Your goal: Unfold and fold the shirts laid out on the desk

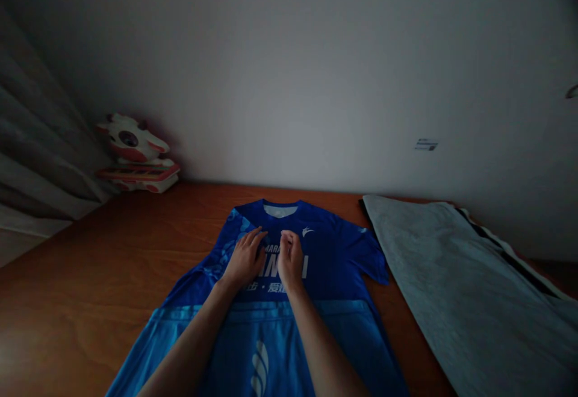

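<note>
Blue shirt [334,258], spread flat on desk [67,300], collar [280,210] at 12 o'clock; left hand [245,258] released, fingers extended over its front; right hand [290,259] curled, grip impossible to tell; grey cloth [469,282] at 3 o'clock, toy [135,144] at 10 o'clock.

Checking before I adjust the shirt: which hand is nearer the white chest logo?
Right. The right hand is just left of the logo; the left hand is farther left.

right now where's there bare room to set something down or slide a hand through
Widest is the bare wood left of the blue shirt, bordered behind by the curtain and toy. A narrow wedge runs between shirt and gray cloth. Crowded: the shirt's middle, with left hand and right hand over it.
</note>
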Demonstrator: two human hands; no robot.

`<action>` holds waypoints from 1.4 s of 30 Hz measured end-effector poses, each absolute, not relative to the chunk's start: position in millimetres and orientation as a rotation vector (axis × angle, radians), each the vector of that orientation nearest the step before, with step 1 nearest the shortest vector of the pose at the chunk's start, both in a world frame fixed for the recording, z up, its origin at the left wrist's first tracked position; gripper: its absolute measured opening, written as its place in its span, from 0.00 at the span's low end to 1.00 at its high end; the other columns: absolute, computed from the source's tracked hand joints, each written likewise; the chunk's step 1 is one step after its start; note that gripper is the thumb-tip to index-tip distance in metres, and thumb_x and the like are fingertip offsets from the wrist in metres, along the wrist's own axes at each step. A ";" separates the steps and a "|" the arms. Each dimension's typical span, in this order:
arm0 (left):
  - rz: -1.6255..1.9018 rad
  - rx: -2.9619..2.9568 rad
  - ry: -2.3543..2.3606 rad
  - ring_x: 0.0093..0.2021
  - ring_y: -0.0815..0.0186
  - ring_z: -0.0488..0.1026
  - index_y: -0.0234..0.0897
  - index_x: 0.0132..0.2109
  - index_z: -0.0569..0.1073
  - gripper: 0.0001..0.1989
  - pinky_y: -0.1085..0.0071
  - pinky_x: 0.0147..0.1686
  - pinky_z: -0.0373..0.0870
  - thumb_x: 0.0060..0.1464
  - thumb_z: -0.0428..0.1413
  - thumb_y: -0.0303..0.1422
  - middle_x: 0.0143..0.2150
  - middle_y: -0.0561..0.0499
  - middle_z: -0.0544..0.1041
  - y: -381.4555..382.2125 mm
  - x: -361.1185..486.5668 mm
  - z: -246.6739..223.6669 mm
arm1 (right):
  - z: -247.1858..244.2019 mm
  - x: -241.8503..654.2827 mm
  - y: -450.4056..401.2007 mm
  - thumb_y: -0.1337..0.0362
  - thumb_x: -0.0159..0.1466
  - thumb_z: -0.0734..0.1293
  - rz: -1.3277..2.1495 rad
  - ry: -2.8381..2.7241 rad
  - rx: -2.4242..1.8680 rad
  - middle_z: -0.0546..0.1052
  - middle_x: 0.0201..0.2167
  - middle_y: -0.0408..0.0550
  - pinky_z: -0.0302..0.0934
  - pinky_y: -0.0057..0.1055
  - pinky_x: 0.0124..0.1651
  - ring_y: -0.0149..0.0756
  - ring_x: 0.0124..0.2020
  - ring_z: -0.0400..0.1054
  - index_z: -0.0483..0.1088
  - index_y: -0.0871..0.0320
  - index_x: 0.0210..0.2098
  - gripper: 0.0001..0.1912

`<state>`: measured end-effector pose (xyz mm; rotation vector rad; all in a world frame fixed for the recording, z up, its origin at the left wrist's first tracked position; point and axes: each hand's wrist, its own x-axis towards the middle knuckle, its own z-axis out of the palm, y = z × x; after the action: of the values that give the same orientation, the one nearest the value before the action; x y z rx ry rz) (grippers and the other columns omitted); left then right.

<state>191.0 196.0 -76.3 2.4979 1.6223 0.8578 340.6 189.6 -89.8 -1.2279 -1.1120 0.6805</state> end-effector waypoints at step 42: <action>0.816 2.501 1.664 0.61 0.48 0.73 0.33 0.58 0.75 0.20 0.50 0.62 0.69 0.62 0.50 0.31 0.61 0.36 0.75 196.8 194.4 -72.7 | -15.7 494.2 172.2 0.51 0.65 0.68 0.263 -1.845 -1.396 0.78 0.55 0.54 0.65 0.45 0.59 0.47 0.56 0.72 0.70 0.53 0.58 0.24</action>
<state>194.4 196.8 -72.7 2.5009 1.6638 0.8161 494.2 172.2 -15.7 -1.3960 -1.8453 0.2632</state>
